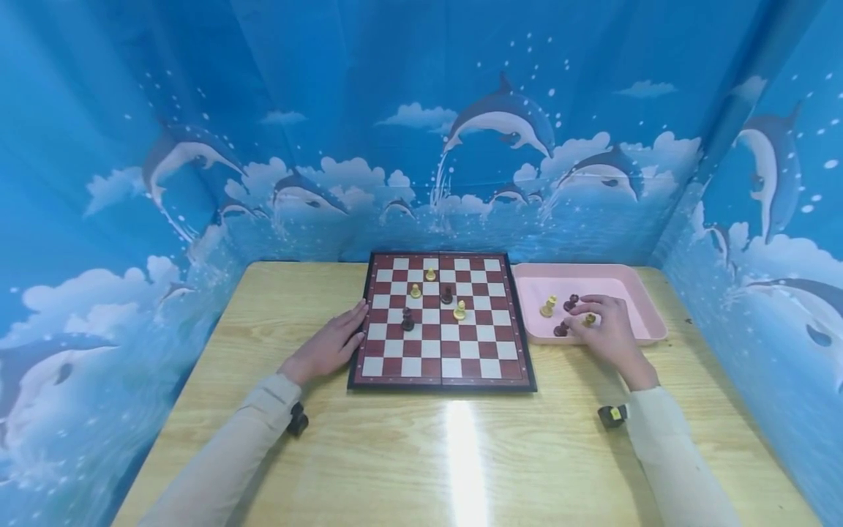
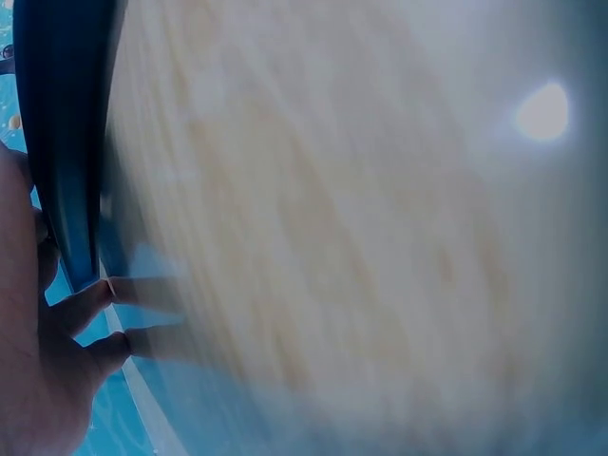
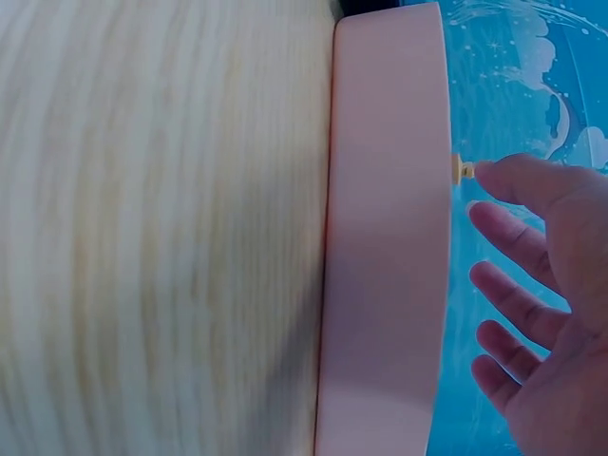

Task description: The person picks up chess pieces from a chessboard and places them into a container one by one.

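Note:
My left hand (image 1: 327, 344) rests with extended fingers against the left edge of the chessboard (image 1: 467, 350); the left wrist view catches its fingers (image 2: 84, 309) at the board's dark side. Over the pink tray (image 1: 652, 311) is my right hand (image 1: 609, 333), fingers spread and nothing between thumb and fingers (image 3: 518, 233). Near its fingertips in the tray lie two dark chess pieces (image 1: 571, 301) and a gold piece (image 1: 548, 306). Another gold piece (image 1: 589, 320) shows between the thumb and index finger in the head view, below them.
Three gold pieces (image 1: 459, 311) and two dark ones, a nearer dark piece (image 1: 407, 320) and a farther dark piece (image 1: 447, 294), stand on the board. The tray adjoins the board's right side. A blue dolphin curtain (image 1: 395, 146) encloses the wooden table (image 1: 388, 454) behind and at the sides.

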Tool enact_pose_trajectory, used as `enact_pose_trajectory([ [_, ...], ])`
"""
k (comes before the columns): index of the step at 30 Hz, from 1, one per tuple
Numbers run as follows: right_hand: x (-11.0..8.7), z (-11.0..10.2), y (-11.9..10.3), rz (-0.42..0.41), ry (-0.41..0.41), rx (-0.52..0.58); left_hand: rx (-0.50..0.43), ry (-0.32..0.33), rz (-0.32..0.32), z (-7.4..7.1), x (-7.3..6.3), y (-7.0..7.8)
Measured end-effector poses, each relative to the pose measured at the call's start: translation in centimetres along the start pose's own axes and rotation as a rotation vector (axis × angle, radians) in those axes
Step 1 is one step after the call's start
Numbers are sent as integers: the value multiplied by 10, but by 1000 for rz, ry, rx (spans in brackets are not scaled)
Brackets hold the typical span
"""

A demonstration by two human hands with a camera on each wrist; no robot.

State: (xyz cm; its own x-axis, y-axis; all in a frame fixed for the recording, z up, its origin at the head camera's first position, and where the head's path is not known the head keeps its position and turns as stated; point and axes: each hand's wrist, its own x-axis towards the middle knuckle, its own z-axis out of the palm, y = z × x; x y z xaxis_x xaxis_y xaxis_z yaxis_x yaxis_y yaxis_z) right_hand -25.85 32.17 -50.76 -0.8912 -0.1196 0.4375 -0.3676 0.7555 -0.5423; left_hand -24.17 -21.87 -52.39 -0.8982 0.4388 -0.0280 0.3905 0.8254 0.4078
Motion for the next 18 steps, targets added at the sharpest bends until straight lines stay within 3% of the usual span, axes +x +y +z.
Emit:
enact_pose_trajectory([
  [5, 1, 1, -6, -37, 18, 35, 0, 2, 3, -1, -1, 0],
  [12, 3, 2, -17, -10, -5, 105, 14, -6, 0, 1, 0, -2],
  [18, 4, 7, -24, -34, -25, 133, 15, 4, 11, 1, 0, -1],
])
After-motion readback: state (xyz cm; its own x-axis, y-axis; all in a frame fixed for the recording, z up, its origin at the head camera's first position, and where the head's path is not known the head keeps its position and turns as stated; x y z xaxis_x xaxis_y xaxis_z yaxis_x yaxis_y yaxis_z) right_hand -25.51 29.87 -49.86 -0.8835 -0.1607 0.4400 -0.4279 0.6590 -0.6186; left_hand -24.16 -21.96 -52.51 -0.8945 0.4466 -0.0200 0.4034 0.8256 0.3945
